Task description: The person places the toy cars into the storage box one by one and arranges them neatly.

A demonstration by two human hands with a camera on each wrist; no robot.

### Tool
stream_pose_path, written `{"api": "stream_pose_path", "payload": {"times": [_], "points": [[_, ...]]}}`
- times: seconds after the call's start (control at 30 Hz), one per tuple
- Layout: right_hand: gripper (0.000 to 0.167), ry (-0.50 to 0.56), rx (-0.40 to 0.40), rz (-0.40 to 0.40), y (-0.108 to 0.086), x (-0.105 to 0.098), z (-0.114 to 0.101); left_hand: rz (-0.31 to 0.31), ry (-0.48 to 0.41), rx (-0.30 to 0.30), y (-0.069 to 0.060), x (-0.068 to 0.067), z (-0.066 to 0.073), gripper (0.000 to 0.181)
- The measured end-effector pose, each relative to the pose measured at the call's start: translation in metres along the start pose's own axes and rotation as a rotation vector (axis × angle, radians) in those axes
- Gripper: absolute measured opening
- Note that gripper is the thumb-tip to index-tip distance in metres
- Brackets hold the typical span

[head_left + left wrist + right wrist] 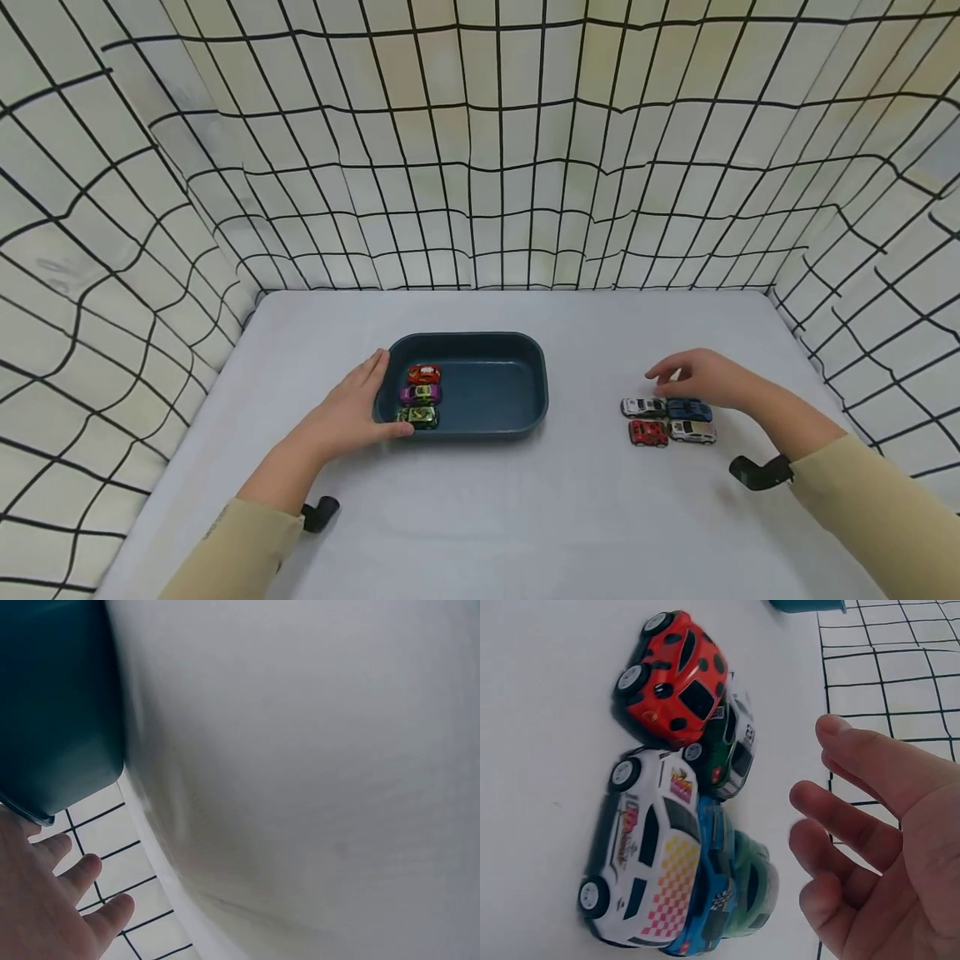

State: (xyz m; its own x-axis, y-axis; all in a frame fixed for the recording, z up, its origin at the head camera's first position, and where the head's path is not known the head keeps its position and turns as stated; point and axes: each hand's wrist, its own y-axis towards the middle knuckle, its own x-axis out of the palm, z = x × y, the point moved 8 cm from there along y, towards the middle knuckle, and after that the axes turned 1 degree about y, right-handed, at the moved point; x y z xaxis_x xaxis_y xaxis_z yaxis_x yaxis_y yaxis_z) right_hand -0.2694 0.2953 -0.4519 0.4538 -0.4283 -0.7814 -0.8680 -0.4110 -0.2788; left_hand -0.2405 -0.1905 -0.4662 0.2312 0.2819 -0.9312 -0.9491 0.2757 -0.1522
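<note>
On the white surface (480, 517), my spread left hand (350, 411) touched the tray (487, 396); my right hand (705, 379), fingers loosely parted, hung near toy cars (692, 431).

Lab-style capture booth, it looked like; what building it stood in, I couldn't tell. My white table (480, 517) was boxed in left, back and right by pale walls (517, 193) marked with a wavy black grid (499, 109). Same grid showed behind my work in both wrist views. Black gadgets (322, 512) stuck out at both my sleeves (236, 550), like recording gear.
</note>
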Motion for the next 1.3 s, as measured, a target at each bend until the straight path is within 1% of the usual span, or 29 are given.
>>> {"api": "stream_pose_path", "payload": {"times": [0.1, 0.23, 0.43, 0.53, 0.63, 0.83, 1.0, 1.17, 1.3], "points": [[0.033, -0.015, 0.006, -0.011, 0.000, 0.004, 0.002, 0.003, 0.002, -0.009, -0.001, 0.001, -0.001, 0.129], [0.027, -0.048, 0.016, -0.037, 0.001, 0.011, 0.003, 0.010, 0.007, -0.005, -0.001, 0.001, -0.002, 0.129], [0.026, -0.097, 0.002, -0.083, 0.003, 0.020, 0.000, 0.007, 0.007, 0.000, 0.000, 0.002, -0.001, 0.131], [0.028, -0.128, -0.004, -0.093, 0.005, 0.023, -0.001, 0.005, 0.005, -0.004, -0.001, 0.002, -0.001, 0.131], [0.029, -0.169, -0.001, -0.089, 0.007, 0.025, -0.001, 0.006, 0.004, -0.004, 0.000, 0.001, 0.000, 0.130], [0.030, -0.245, -0.005, -0.037, 0.014, 0.026, -0.002, -0.002, 0.004, -0.008, -0.002, 0.000, 0.000, 0.128], [0.031, -0.266, -0.005, 0.004, 0.017, 0.026, -0.005, -0.008, -0.006, -0.001, -0.003, -0.003, 0.002, 0.126], [0.034, -0.262, -0.005, -0.005, 0.016, 0.026, -0.008, -0.012, -0.007, 0.000, -0.003, -0.003, 0.003, 0.125], [0.038, -0.300, -0.021, -0.017, 0.015, 0.027, -0.010, -0.010, -0.006, -0.001, -0.002, -0.002, 0.003, 0.126]]}}
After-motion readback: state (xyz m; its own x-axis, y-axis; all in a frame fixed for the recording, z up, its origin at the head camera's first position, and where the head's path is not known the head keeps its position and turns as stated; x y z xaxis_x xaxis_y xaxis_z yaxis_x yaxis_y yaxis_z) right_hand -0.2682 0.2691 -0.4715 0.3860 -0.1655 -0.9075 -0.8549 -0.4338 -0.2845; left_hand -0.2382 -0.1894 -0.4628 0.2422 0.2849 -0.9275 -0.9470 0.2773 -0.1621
